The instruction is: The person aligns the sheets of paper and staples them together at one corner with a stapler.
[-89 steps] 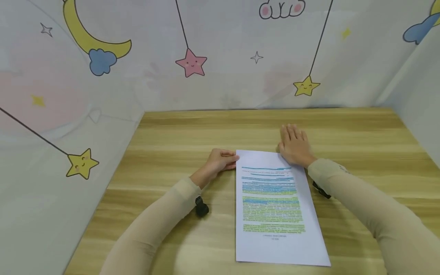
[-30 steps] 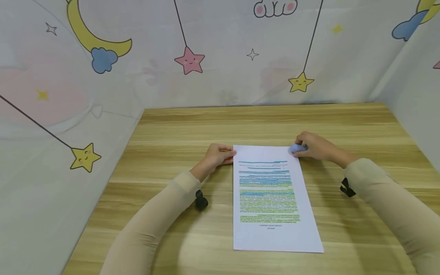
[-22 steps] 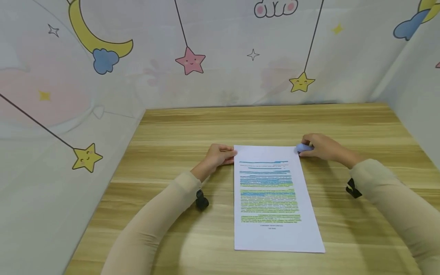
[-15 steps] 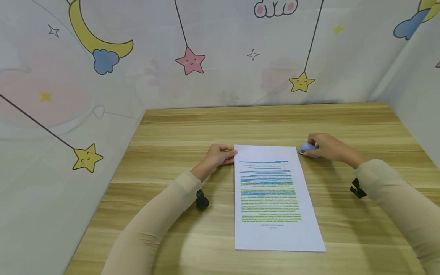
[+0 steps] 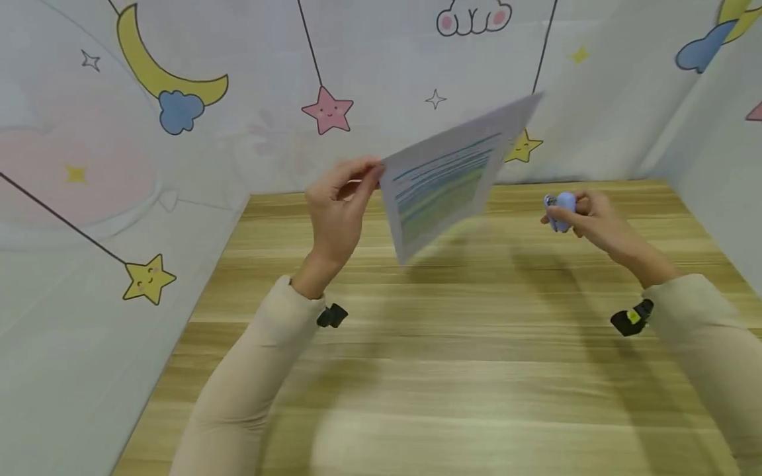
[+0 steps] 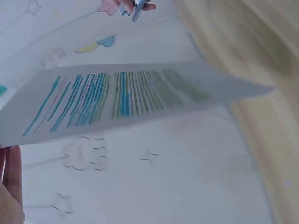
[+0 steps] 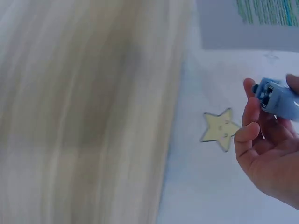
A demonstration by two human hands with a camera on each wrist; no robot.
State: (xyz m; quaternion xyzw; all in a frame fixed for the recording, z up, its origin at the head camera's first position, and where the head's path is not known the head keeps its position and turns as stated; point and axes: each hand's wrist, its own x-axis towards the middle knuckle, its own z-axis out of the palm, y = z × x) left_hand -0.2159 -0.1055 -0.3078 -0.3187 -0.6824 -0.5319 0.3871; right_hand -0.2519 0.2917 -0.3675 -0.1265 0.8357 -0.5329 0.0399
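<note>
My left hand [image 5: 339, 215] is raised over the table and pinches one corner of a sheaf of printed paper [image 5: 446, 178] between thumb and fingers. The paper hangs tilted in the air, its text marked with blue and green highlighter. In the left wrist view the highlighted paper [image 6: 140, 95] stretches across at a slant. Off to the right, my right hand [image 5: 610, 228] grips a small light-blue stapler [image 5: 567, 202], held above the table and apart from the paper. The right wrist view shows the end of the stapler [image 7: 280, 100] between thumb and fingers.
Beneath both hands lies a wood-grain table [image 5: 476, 383]. A pale cloth [image 5: 381, 59] printed with stars, moons and clouds hangs behind it and along its sides. Each wrist carries a small black camera [image 5: 332, 316].
The left hand has lifted the paper off the table by its corner, up and away from me. My right hand has raised the stapler and moved it right, away from the paper's corner.
</note>
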